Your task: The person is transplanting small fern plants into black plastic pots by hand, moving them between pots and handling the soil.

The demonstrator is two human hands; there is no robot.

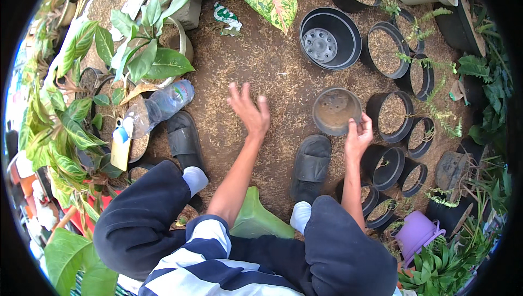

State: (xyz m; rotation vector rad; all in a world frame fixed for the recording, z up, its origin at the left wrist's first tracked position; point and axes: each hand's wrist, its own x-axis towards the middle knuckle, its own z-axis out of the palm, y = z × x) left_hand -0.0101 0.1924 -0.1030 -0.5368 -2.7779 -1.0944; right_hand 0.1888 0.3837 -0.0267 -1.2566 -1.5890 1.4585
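Observation:
My right hand (pixel 358 137) pinches the near-right rim of a round, shallow grey dish (pixel 322 125), thumb and fingers closed on its edge. A brownish residue shows on the dish's bottom. My left hand (pixel 250 113) is open, fingers spread, over the brown soil (pixel 245 50) strewn with pale husks; it holds nothing. Beyond the dish stands a large black plant pot (pixel 348 56), with drainage holes visible in its grey base. Just right of the dish is a smaller black pot (pixel 409 119) filled with husk mix.
Several filled black pots (pixel 406 70) line the right side, among fern fronds. A clear plastic bottle (pixel 158 105) lies at left beside leafy potted plants (pixel 147 50). Crumpled green-white wrapper (pixel 226 18) lies far off. A purple pot (pixel 417 236) sits near right; a green stool (pixel 256 214) is beneath me.

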